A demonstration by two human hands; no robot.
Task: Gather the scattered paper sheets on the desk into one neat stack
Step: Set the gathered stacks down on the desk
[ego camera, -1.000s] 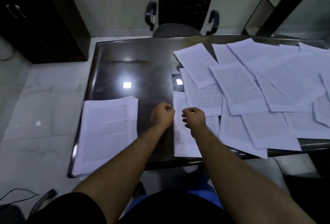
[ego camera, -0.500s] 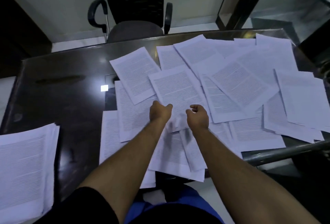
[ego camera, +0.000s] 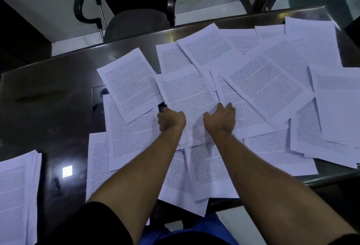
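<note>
Both hands reach over the scattered sheets (ego camera: pixel 263 82) covering the desk (ego camera: pixel 48 88), the left hand (ego camera: pixel 171 121) curled at one central sheet's (ego camera: pixel 187 96) edge (grip unclear), the right hand (ego camera: pixel 221 117) spread flat, probably steadying it, while the gathered stack (ego camera: pixel 17 196) waits far left.

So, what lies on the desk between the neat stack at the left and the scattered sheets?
In the head view, only bare dark desk separates the stack from the scattered sheets, with a lamp's reflection on it.

Two bare forearms extend from short black sleeves (ego camera: pixel 93 223), the left hand (ego camera: pixel 171 121) and right hand (ego camera: pixel 220 119) without rings or watch; blue trousers (ego camera: pixel 187 235) show below.
</note>
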